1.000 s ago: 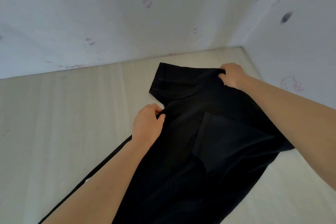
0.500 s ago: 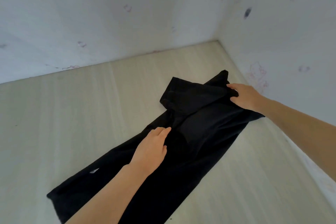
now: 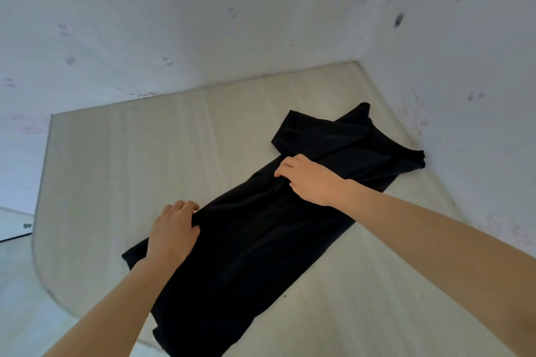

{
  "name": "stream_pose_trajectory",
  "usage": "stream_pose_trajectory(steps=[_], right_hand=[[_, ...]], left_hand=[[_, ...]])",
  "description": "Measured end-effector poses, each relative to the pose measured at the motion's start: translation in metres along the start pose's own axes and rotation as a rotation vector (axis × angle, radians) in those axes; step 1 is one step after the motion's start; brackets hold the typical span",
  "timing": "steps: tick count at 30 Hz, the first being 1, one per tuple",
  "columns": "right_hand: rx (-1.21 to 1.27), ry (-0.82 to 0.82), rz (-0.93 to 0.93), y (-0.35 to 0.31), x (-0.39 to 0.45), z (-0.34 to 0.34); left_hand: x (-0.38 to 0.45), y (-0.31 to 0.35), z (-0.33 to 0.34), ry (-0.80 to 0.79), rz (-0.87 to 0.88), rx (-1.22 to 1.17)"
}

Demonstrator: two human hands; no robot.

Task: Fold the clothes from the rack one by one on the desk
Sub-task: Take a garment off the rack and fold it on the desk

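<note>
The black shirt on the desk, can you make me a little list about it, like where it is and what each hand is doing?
garment: black shirt, lying long and narrow, sleeve end folded over at the far end
place: on the pale desk, near the corner of the white walls
left hand: fingers curled on the shirt's left edge, gripping it
right hand: fingers curled into the cloth further up, gripping it
fold stage: partly folded, not yet a small bundle
</note>
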State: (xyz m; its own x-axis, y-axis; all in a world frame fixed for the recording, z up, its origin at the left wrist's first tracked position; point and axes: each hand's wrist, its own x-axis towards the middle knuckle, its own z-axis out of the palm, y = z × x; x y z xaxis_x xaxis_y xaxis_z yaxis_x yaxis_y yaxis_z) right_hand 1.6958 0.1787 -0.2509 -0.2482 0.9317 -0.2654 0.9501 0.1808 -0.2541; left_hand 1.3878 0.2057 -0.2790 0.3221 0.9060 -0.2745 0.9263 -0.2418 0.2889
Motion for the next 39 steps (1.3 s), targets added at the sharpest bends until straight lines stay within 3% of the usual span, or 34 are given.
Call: stream_pose_trajectory(steps=[6, 13, 15, 17, 20, 22, 24, 31, 39], right_hand=[[-0.274, -0.012, 0.002, -0.006, 0.008, 0.005], [-0.316, 0.167, 0.044, 0.001, -0.014, -0.013], [-0.293, 0.2, 0.061, 0.003, -0.028, -0.012], [-0.286, 0.176, 0.072, 0.004, -0.043, -0.004], [-0.243, -0.034, 0.075, 0.004, -0.063, 0.014], [-0.134, -0.089, 0.126, 0.005, -0.07, 0.019], [-0.027, -0.009, 0.179, 0.009, -0.074, 0.018], [0.041, 0.184, 0.345, 0.06, -0.067, -0.019], [0.134, 0.146, 0.515, 0.127, 0.005, -0.047]], left_hand=[[-0.021, -0.028, -0.012, 0.11, -0.005, -0.017], [-0.057, -0.017, -0.026, 0.266, 0.268, 0.005], [-0.07, -0.012, -0.02, 0.189, 0.338, 0.058], [-0.081, -0.008, -0.009, 0.011, 0.375, 0.155], [-0.094, -0.002, 0.006, -0.325, 0.273, 0.247], [-0.094, 0.009, 0.006, -0.343, 0.213, 0.222], [-0.084, 0.022, 0.006, -0.287, 0.216, 0.179], [-0.012, 0.104, 0.005, -0.239, 0.119, -0.43], [0.069, 0.181, 0.015, -0.315, -0.399, -1.242]])
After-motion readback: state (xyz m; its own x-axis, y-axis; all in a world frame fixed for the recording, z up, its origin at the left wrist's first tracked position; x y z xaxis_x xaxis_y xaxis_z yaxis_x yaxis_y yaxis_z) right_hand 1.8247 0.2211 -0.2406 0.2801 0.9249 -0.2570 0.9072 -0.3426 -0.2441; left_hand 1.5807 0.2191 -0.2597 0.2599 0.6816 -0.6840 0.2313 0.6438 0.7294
